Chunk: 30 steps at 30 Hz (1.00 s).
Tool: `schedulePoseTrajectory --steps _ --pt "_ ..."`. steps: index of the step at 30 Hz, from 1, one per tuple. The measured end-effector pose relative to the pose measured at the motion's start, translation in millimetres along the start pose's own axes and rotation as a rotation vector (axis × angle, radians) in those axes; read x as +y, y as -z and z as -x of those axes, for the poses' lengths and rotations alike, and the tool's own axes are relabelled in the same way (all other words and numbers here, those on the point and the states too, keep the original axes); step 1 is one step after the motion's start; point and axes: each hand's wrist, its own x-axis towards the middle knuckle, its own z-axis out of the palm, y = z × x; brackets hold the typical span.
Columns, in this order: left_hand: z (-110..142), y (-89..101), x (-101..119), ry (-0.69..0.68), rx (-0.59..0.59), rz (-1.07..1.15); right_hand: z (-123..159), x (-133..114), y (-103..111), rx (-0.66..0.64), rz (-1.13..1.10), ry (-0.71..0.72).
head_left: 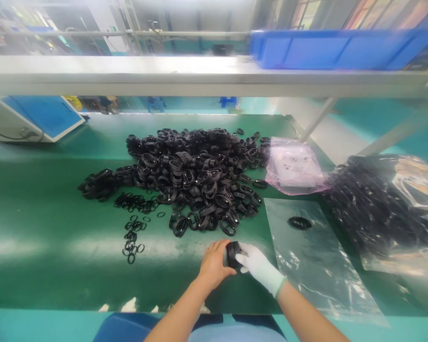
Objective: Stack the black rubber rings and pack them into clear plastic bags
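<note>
Near the front of the green table, a coil of black cable (233, 254) stands between my two hands. My bare left hand (214, 264) curves round its left side, fingers over the top and thumb low at the front. From the right, my right hand (254, 264), in a white glove, grips the same coil with thumb and fingers. Just beyond them spreads a large heap of similar black cable coils (199, 175). Small black rings (131, 240) lie scattered to the left, with a denser pile of them behind.
At right, a flat clear plastic bag (306, 266) has one black coil (300, 223) on it. Behind it lies a pinkish bag (294, 166); farther right, a filled clear bag of black coils (374, 204). A shelf (164, 78) with a blue bin (328, 50) crosses above the table.
</note>
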Motion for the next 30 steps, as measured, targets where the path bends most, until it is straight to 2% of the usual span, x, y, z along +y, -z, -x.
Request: schedulePoseTrajectory --steps 3,8,16,19,20,23,24,25,27,30 --pt "-1 -1.9 -1 0.031 0.010 -0.001 1 -1 -3 0.027 0.048 0.033" --pt "-2 -5.1 -6 0.028 -0.003 0.013 1 0 -10 0.189 0.376 0.180" --pt "-3 -5.0 -7 0.024 -0.012 0.014 -2 -4 -20 0.244 0.459 0.101" --pt "4 12.2 -2 0.013 -0.004 0.051 1 -8 -20 0.257 0.456 0.086" --pt "5 21.1 -1 0.038 0.051 0.055 3 -10 -20 0.260 0.452 0.079" --pt "-1 49.5 -4 0.222 0.333 -0.041 7 -14 -19 0.260 0.439 0.055" --pt "-6 57.3 -6 0.268 0.386 -0.090 8 -14 -19 0.257 0.437 0.050" --pt "-11 63.4 -8 0.290 0.398 -0.129 9 -15 -19 0.252 0.436 0.047" --pt "-19 70.8 -12 0.276 0.344 -0.160 10 -16 -19 0.241 0.432 0.039" --pt "-12 74.0 -17 0.168 0.263 -0.144 12 -16 -19 0.241 0.424 0.032"
